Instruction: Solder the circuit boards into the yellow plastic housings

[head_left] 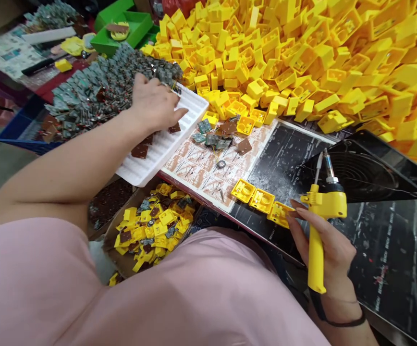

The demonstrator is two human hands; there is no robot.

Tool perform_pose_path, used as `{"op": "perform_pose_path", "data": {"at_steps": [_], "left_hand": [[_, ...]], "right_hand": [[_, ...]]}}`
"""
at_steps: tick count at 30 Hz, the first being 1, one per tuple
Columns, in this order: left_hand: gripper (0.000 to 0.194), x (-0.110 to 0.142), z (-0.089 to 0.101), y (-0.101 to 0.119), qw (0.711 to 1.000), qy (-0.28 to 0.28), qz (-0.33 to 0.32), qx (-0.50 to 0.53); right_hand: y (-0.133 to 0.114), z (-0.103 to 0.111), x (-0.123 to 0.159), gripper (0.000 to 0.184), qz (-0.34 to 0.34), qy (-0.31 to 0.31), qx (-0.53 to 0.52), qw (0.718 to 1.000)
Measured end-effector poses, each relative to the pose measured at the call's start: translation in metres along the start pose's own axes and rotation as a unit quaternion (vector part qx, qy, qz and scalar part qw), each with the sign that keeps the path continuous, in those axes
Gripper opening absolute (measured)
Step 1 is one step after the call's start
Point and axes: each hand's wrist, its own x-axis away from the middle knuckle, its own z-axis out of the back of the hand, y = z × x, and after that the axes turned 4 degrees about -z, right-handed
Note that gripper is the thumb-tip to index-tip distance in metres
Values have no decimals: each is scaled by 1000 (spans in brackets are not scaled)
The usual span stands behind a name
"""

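Observation:
My left hand (154,103) reaches across to the far end of a white ribbed tray (165,144), fingers bent over small circuit boards at the edge of a grey heap of boards (100,89); what the fingers pinch is hidden. My right hand (324,240) grips a yellow soldering iron (318,226), tip pointing up and away. Three yellow plastic housings (262,199) lie in a row on the black mat (392,250) just left of that hand. A few loose boards and brown squares (223,137) lie on the patterned paper (194,163).
A huge pile of yellow housings (320,53) fills the back and right. A black fan (360,168) sits behind the iron. A cardboard box of assembled yellow parts (154,228) stands below the table edge. Green bins (122,29) are at the far left.

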Motion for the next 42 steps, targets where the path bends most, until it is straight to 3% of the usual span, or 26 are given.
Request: {"op": "perform_pose_path", "data": {"at_steps": [3,5,8,10,13,14,16,18,20,22,24,26,29,33,38,42], "left_hand": [[63,4,-11,-14,999,-36,16,-30],[50,6,-19,-20,999,-25,25,4],[33,7,-27,-32,994,40,38,93],[44,6,-31,-42,978,100,44,180],[76,-3,-35,-54,919,201,66,333],[81,-8,-35,-55,887,227,64,396],[80,-16,-35,-50,812,222,36,538],[78,-19,-33,-36,748,171,5,642],[68,-15,-30,-15,715,88,-17,693],[40,-3,-28,11,691,9,-38,722],[16,13,-31,38,658,-40,-60,750],[16,32,-40,64,630,-44,-87,771],[24,62,-62,99,619,12,-124,776],[21,95,-96,133,656,162,-172,716],[18,114,-119,150,627,340,-261,650],[28,117,-119,150,607,363,-316,632]], "right_hand": [[-2,-3,-1,44,2,11,-59,998],[-5,-5,-4,45,0,17,-75,997],[-10,-11,-12,41,-8,9,-44,999],[-15,-19,-19,27,-12,-7,-32,999],[-25,-38,-30,20,-1,-44,-37,998],[-29,-45,-33,21,4,-55,-40,998],[-35,-60,-39,22,6,-79,-45,996],[-37,-70,-42,22,7,-108,-56,993],[-37,-74,-42,20,12,-138,-64,988],[-36,-69,-41,20,11,-151,-69,986],[-39,-59,-41,28,-18,-129,-91,987],[-47,-48,-42,42,-82,-87,-164,979],[-65,-40,-48,43,-188,-31,-317,929],[-74,-47,-52,31,-250,-16,-409,878],[-67,-59,-43,39,-287,-9,-378,880],[-68,-62,-39,43,-291,-25,-390,873]]}}
